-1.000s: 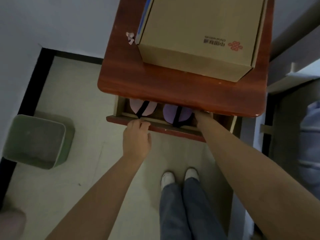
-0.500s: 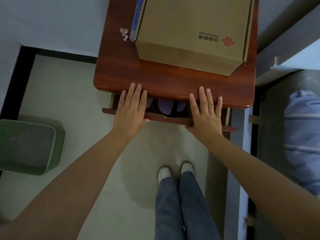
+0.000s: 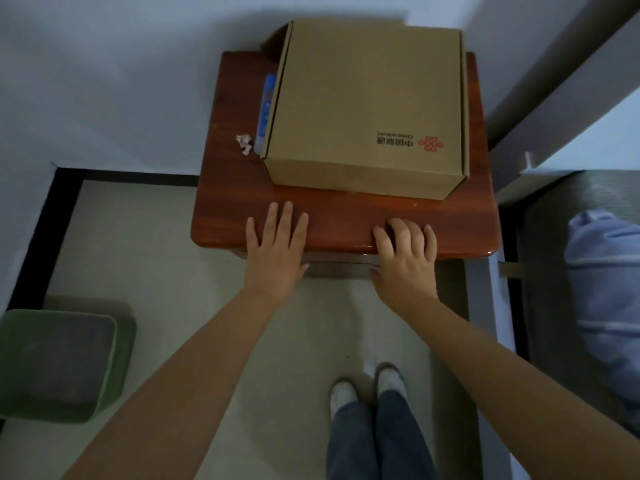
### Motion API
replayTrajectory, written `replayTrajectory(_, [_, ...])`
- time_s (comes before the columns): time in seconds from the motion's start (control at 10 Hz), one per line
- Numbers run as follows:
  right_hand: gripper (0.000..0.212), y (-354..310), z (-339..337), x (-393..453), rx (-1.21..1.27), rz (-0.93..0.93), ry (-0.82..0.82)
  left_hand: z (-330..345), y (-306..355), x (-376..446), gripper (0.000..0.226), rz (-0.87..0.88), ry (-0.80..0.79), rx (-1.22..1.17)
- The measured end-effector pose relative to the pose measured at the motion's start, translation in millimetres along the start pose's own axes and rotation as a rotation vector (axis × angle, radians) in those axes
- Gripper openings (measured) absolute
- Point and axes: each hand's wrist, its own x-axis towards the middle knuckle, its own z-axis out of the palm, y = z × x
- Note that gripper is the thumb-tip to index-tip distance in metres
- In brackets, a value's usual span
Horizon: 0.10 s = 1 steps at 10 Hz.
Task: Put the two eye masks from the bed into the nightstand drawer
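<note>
The reddish wooden nightstand (image 3: 235,202) stands against the wall. Its drawer front (image 3: 339,266) sits flush under the top, so the drawer is shut and both eye masks are hidden from view. My left hand (image 3: 277,251) lies flat with fingers spread over the front edge of the nightstand top. My right hand (image 3: 405,258) rests on the same edge further right, fingers slightly curled, palm against the drawer front. Neither hand holds anything.
A large cardboard box (image 3: 367,105) fills most of the nightstand top, with a blue item (image 3: 266,109) and a crumpled pink scrap (image 3: 244,143) beside it. A green bin (image 3: 62,365) stands on the floor at left. The bed with blue bedding (image 3: 606,289) lies to the right.
The drawer, open a second ago with the pink and purple masks visible inside, has been pushed fully shut by both hands. The hands now rest on the nightstand's front edge.
</note>
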Motion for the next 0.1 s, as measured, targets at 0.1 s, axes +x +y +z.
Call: replayTrajectory(0.1, [0.057,9.6,-18.6,-9.1,0.328,0.021,-0.154,-2.1,-11.7,4.8,0.072,-0.053,0.001,-0.273])
